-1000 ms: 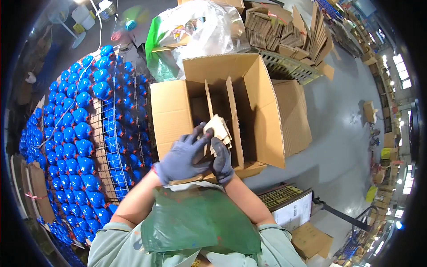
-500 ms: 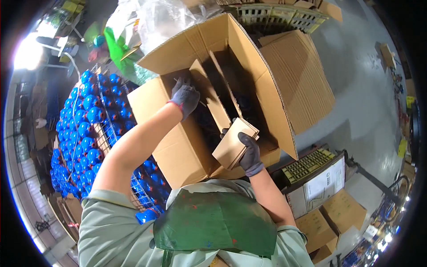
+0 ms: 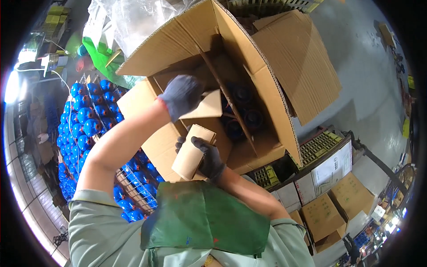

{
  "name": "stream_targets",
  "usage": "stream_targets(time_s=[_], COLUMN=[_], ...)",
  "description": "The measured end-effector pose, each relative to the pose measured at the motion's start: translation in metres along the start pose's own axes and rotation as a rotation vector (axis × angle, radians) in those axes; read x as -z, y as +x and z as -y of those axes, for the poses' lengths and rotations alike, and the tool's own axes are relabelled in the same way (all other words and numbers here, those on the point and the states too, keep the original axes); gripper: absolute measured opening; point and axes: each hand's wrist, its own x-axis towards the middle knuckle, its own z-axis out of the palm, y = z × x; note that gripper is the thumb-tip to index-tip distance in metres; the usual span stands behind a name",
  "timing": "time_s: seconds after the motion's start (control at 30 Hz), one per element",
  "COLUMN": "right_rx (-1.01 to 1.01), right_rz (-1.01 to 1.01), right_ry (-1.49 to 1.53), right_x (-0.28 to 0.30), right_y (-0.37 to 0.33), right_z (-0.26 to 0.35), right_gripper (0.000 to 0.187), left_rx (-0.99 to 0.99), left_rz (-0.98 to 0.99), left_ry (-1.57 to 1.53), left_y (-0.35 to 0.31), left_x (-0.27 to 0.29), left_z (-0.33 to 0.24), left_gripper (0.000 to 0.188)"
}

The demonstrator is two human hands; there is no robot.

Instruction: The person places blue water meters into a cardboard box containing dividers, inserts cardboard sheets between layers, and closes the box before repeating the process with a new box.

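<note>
Head — hands (image 3: pixel 181 95) apart (left foremost)

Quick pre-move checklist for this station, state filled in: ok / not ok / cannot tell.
1. Carton open at the top: ok.
2. Right hand gripping the cardboard stack: ok.
3. Divider in place inside the carton: ok.
4. Dark round items fully visible: not ok, shadowed and partly behind the divider.
5. Left hand gripping the loose cardboard panel: cannot tell, fingers hidden and blurred.
6. Carton floor beneath the left hand: cannot tell, blocked from view.
</note>
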Motion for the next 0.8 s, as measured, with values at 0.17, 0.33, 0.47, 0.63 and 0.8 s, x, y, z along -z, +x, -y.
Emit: stream_targets(time_s=[0.17, 0.33, 0.47, 0.63, 0.8], right_rx=[-0.042, -0.064, -0.03, 0.557, 0.409], right_rz=[0.037, 0.062, 0.064, 0.041, -0.086], right_ry=[0.022, 0.095, -0.024, -0.201, -0.129], right_x=[-0.01, 0.003, -0.004, 0.004, 0.022], right_y=[-0.01, -0.01, -0.023, -0.038, -0.007], right_z=[0.015, 0.018, 0.018, 0.072, 0.05], right_gripper=[0.049, 0.05, 0.06, 0.046, 0.041], left_rx=[-0.038, 0.312, 0.061, 0.121, -0.353], left_rz=[-0.115, -0.022, -0.114, 0.317, 0.078], left_ry=[0.296, -0.629, -0.309, -0.424, -0.072], left_y=[0.083, 0.101, 0.1, 0.052, 0.019], left_x=[-0.058, -0.059, -0.147, 0.0, 0.039], left_z=[-0.006, -0.013, 0.023, 0.001, -0.034], left_gripper=[0.028, 0.049, 0.049, 0.041, 0.035])
